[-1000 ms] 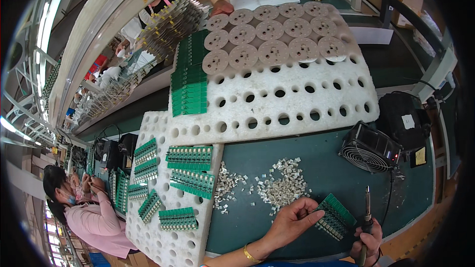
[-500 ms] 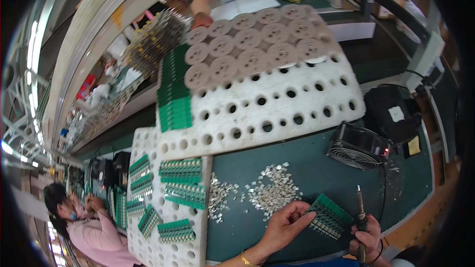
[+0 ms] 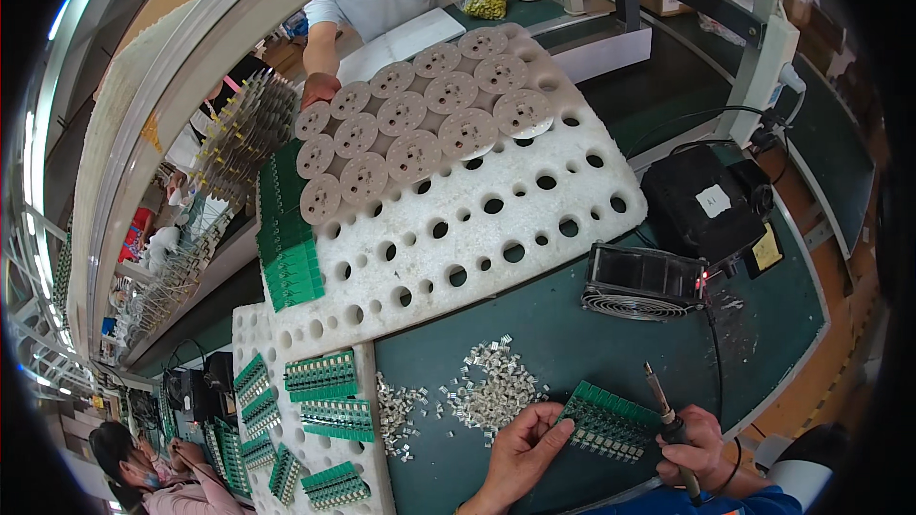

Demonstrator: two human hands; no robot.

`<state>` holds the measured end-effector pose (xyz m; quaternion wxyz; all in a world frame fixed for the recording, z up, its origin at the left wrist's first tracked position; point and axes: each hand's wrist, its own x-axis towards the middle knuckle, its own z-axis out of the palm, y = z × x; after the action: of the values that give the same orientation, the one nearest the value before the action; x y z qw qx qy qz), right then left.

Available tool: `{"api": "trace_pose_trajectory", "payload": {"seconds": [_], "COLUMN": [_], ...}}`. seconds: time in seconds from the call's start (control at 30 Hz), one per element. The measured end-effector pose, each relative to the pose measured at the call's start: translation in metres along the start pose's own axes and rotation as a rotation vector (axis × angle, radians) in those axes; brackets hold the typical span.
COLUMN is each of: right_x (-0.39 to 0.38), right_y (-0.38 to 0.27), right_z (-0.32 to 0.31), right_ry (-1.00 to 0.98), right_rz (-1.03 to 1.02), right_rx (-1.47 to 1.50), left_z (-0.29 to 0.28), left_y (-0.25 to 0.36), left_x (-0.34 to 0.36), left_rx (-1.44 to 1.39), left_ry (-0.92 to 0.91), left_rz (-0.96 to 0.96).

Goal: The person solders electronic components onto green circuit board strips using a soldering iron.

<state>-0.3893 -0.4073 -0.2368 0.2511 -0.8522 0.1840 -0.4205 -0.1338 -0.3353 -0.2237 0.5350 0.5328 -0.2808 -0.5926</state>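
Observation:
Between thumb and fingers, my left hand (image 3: pixel 527 453) grips one end of a green circuit board panel (image 3: pixel 611 422), which carries rows of small silvery parts. My right hand (image 3: pixel 698 446) is wrapped round the handle of a soldering iron (image 3: pixel 676 429). The iron's metal tip points up and away, just beyond the panel's right end. Just past my left hand lies a heap of small silvery metal parts (image 3: pixel 494 383), with a smaller heap (image 3: pixel 396 410) to its left.
Populated green panels (image 3: pixel 324 375) lie on a white foam board (image 3: pixel 367 477) at left. A larger foam board (image 3: pixel 448 257) holds round discs (image 3: pixel 417 154) and bare green panels (image 3: pixel 286 238). A black fan (image 3: pixel 644 278) stands at right. Co-workers sit across and at far left.
The view has turned, so the foam boards and fan sit further left in it. Several discs at the large board's right have gone. A person opposite now has a hand on the bag of yellow-green parts.

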Motion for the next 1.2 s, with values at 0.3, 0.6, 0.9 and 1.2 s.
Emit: {"api": "trace_pose_trajectory", "payload": {"seconds": [0.3,0.6,0.9,1.2], "right_x": [0.003,-0.002,0.003,0.002], "right_y": [-0.001,0.001,-0.001,-0.002], "right_z": [0.0,0.002,0.002,0.006], "right_ry": [-0.019,0.022,0.006,0.063], "right_rz": [0.006,0.02,0.0,0.02], "right_rx": [0.008,0.06,-0.009,-0.013], "left_z": [-0.004,0.003,-0.014,-0.001], "left_y": [0.0,-0.001,-0.018,-0.002], "left_x": [-0.002,-0.002,-0.002,0.001], "left_rx": [-0.006,0.118,-0.002,0.006], "left_ry": [-0.009,0.153,0.018,0.013], "left_rz": [-0.022,-0.066,-0.046,-0.011]}}
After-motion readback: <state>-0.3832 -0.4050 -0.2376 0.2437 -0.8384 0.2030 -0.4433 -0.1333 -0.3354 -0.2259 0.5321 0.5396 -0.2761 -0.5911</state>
